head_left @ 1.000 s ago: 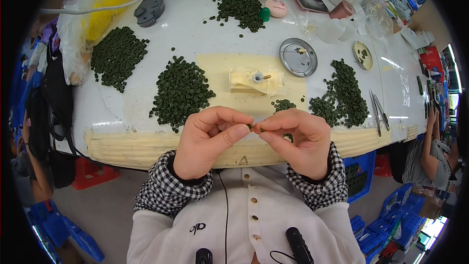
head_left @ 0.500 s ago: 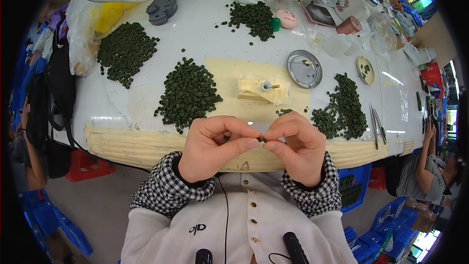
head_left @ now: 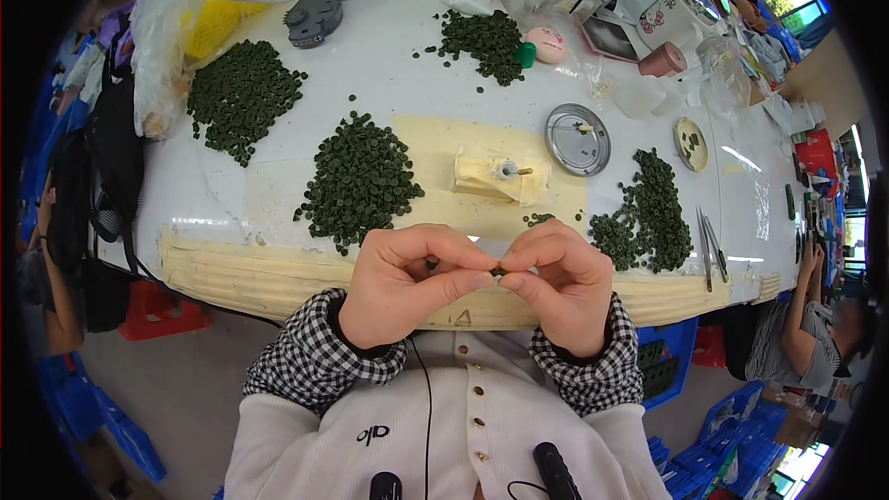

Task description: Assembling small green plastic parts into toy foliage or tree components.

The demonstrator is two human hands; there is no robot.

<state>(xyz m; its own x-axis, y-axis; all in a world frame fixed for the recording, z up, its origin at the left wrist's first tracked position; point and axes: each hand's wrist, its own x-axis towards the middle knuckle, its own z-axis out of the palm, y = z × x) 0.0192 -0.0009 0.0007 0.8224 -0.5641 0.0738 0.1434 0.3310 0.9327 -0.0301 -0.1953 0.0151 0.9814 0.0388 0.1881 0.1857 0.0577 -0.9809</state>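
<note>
Just above the table's front edge, my left hand (head_left: pixel 396 280) and my right hand (head_left: pixel 567 285) meet fingertip to fingertip. Thumb and forefinger of each are pinched on a tiny dark green piece (head_left: pixel 498 271), mostly covered by the fingers. Something dark also shows inside the curled fingers of my left hand, too small to name. Beyond the hands, a tape-wrapped block (head_left: pixel 482 183) carries a metal collar with a thin brown peg (head_left: pixel 521 171). A heap of dark green round pieces (head_left: pixel 361 181) lies left of the block, and another heap (head_left: pixel 656 213) to the right.
More green heaps lie at the far left (head_left: pixel 243 97) and back (head_left: pixel 483 44). Right of the block are a round metal lid (head_left: pixel 572 156), a small yellowish dish (head_left: pixel 687 156) and tweezers (head_left: pixel 711 245). Plastic bags (head_left: pixel 153 65), a mug (head_left: pixel 667 23) and a cable crowd the back.
My hands stay pinched together and the fingertips have shifted slightly around the small piece. The view has moved a little; the things on the table lie as before.
</note>
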